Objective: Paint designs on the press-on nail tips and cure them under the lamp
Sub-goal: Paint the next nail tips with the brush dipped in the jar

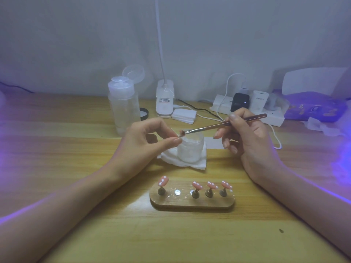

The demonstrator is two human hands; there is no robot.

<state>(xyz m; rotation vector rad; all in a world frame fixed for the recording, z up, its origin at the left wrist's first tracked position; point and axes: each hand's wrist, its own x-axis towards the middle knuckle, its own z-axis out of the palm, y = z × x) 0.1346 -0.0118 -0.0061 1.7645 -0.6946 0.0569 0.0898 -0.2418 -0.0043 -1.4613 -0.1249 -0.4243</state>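
Note:
My left hand (150,137) pinches a small nail tip (180,135) between thumb and fingertips, just over a frosted jar (190,149). In my right hand (245,137) is a thin nail brush (224,125), held like a pen, and its bristle end touches that nail tip. Near me lies a wooden stand (191,203) with several pink nail tips (197,185) dotted white on small pegs. One peg spot on it shows only a bare metal disc (177,192).
The jar sits on a white wipe (171,158). Behind stand a clear pump bottle (123,105), a white desk lamp base (164,99), a stack of white pads (183,115) and a power strip (247,109) with plugs and cables. Violet light glows at the right edge.

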